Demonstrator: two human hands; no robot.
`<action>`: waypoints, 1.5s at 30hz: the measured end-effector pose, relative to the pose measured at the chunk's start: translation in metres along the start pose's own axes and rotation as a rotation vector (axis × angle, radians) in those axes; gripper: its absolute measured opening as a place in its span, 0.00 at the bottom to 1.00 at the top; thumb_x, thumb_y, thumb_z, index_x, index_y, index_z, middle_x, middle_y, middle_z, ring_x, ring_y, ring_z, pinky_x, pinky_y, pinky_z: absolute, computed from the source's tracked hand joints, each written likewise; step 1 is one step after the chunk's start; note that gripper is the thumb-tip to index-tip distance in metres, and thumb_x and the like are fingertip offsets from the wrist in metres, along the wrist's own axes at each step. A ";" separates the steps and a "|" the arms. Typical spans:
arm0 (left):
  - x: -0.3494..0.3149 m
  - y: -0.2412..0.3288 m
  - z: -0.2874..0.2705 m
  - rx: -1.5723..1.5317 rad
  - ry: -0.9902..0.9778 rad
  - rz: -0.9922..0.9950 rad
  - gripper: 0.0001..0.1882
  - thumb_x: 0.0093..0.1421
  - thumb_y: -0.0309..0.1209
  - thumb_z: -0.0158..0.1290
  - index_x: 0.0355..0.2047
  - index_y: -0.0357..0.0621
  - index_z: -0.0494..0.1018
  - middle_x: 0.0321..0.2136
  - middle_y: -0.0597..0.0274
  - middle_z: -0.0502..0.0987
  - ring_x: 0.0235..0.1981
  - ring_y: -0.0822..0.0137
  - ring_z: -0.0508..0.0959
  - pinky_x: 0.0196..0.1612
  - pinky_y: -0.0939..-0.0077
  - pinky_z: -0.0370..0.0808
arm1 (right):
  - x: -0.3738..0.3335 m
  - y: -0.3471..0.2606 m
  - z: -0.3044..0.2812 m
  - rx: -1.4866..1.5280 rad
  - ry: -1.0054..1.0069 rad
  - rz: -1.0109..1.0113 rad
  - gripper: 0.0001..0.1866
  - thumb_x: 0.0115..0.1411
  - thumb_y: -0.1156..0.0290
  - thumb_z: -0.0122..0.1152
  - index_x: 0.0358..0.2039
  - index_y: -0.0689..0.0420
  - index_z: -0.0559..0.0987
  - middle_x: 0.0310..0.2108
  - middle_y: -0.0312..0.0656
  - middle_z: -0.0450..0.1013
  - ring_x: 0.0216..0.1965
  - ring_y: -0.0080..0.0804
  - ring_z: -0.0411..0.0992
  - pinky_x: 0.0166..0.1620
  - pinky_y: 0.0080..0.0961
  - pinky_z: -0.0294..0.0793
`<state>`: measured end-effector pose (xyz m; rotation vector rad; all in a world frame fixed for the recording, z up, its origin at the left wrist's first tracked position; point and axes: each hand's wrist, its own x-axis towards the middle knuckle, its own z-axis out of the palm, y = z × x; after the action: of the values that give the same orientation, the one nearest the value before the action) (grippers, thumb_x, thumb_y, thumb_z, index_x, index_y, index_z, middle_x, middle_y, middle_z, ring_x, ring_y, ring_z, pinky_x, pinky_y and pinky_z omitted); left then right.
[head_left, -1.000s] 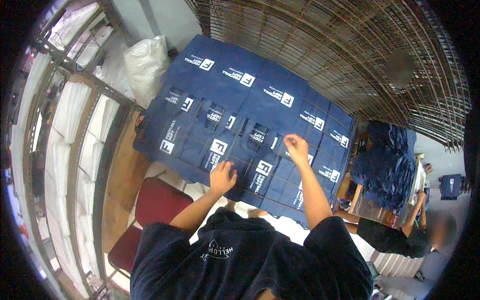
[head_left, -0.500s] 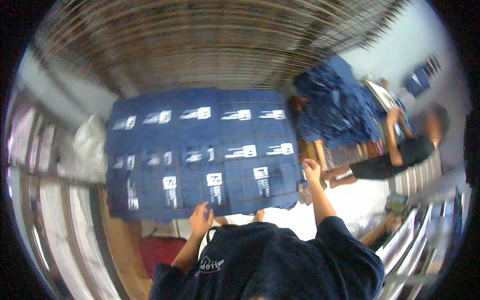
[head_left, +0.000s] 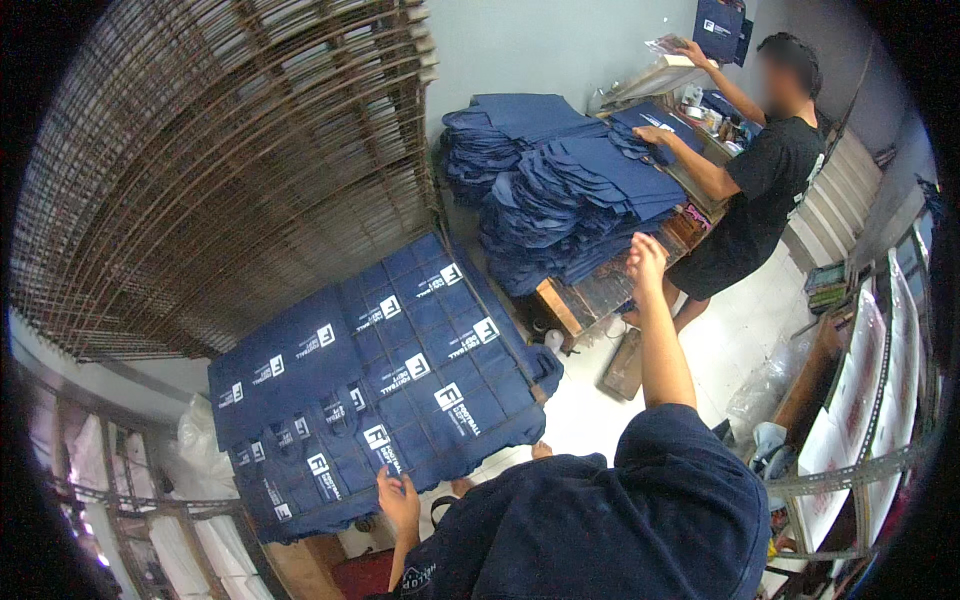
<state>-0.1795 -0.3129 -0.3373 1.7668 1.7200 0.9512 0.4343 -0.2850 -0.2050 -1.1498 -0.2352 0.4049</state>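
Rows of navy cloth pieces with white prints (head_left: 345, 395) lie spread in front of me, crossed by thin dark wires. My left hand (head_left: 398, 500) is at their near edge, fingers apart, with nothing seen in it. Raised out to the right, my right hand (head_left: 647, 260) has its fingers loosely extended and appears to hold nothing. It is in front of the thick piles of navy cloth (head_left: 580, 205) on a wooden bench (head_left: 590, 300). Whether my left fingertips touch the cloth or a wire is unclear.
Many wire drying shelves (head_left: 230, 150) tilt up at the far left. Beyond the bench, a co-worker (head_left: 750, 190) has one hand on cloth and the other by a raised frame. A wooden block (head_left: 622, 365) lies on the white floor. Metal racks (head_left: 860, 470) stand at right.
My view has swung toward the right, bringing the piles and co-worker nearer the middle. My right hand has risen and reached farther out; my left stays by the near edge of the cloth.
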 end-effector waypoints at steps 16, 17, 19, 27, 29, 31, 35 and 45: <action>-0.156 -0.062 0.009 0.402 0.140 -0.500 0.20 0.42 0.26 0.56 0.39 0.46 0.69 0.14 0.59 0.71 0.16 0.61 0.74 0.22 0.67 0.69 | 0.149 -0.057 0.034 0.742 -0.152 0.393 0.62 0.45 0.33 0.53 0.61 0.57 0.27 0.61 0.65 0.37 0.61 0.61 0.45 0.58 0.55 0.52; -0.163 -0.067 0.006 0.430 0.137 -0.533 0.20 0.42 0.27 0.57 0.39 0.46 0.69 0.15 0.59 0.72 0.16 0.61 0.74 0.22 0.67 0.69 | 0.147 -0.054 0.046 0.716 -0.216 0.433 0.65 0.44 0.32 0.54 0.59 0.56 0.22 0.61 0.66 0.35 0.61 0.63 0.43 0.57 0.58 0.51; -0.165 -0.068 0.004 0.452 0.134 -0.545 0.21 0.42 0.26 0.57 0.40 0.45 0.69 0.15 0.59 0.72 0.16 0.61 0.74 0.23 0.68 0.69 | 0.142 -0.058 0.069 0.710 -0.213 0.496 0.45 0.50 0.45 0.56 0.58 0.57 0.48 0.58 0.57 0.49 0.58 0.56 0.52 0.56 0.56 0.55; -0.107 -0.006 0.029 -0.008 0.266 -0.161 0.20 0.47 0.25 0.56 0.42 0.38 0.67 0.14 0.66 0.67 0.17 0.70 0.68 0.23 0.74 0.67 | 0.164 -0.012 0.130 0.348 -0.061 0.342 0.18 0.43 0.88 0.53 0.38 0.65 0.66 0.39 0.50 0.65 0.42 0.44 0.65 0.42 0.39 0.75; -0.097 0.014 0.038 -0.171 0.247 -0.121 0.18 0.49 0.25 0.56 0.41 0.37 0.67 0.15 0.69 0.66 0.18 0.74 0.67 0.23 0.77 0.66 | 0.106 -0.058 0.155 0.387 -0.058 0.267 0.15 0.41 0.89 0.54 0.32 0.67 0.66 0.40 0.50 0.62 0.37 0.42 0.66 0.38 0.35 0.76; -0.051 0.105 0.046 -0.398 0.070 -0.173 0.17 0.52 0.27 0.56 0.42 0.36 0.68 0.22 0.66 0.71 0.23 0.74 0.70 0.26 0.80 0.67 | 0.109 -0.084 0.143 0.434 -0.275 0.218 0.06 0.44 0.85 0.53 0.25 0.65 0.67 0.32 0.47 0.65 0.34 0.38 0.68 0.34 0.27 0.75; 0.004 0.235 0.053 -0.705 -0.714 -0.321 0.29 0.59 0.53 0.42 0.55 0.49 0.61 0.47 0.58 0.70 0.48 0.63 0.69 0.48 0.66 0.66 | 0.006 -0.164 0.144 0.413 -0.653 0.070 0.21 0.48 0.81 0.56 0.41 0.56 0.60 0.29 0.38 0.66 0.33 0.32 0.68 0.36 0.30 0.70; 0.037 0.281 -0.016 -1.906 -1.044 -0.400 0.59 0.42 0.77 0.23 0.60 0.38 0.49 0.58 0.45 0.56 0.57 0.51 0.60 0.54 0.58 0.61 | -0.223 -0.159 0.137 -0.019 -0.830 0.316 0.47 0.37 0.79 0.54 0.61 0.52 0.48 0.41 0.45 0.64 0.22 0.33 0.70 0.08 0.19 0.68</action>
<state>-0.0118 -0.3019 -0.1088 0.2990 0.0311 0.6738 0.2104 -0.3214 0.0011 -0.9844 -0.7830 1.1583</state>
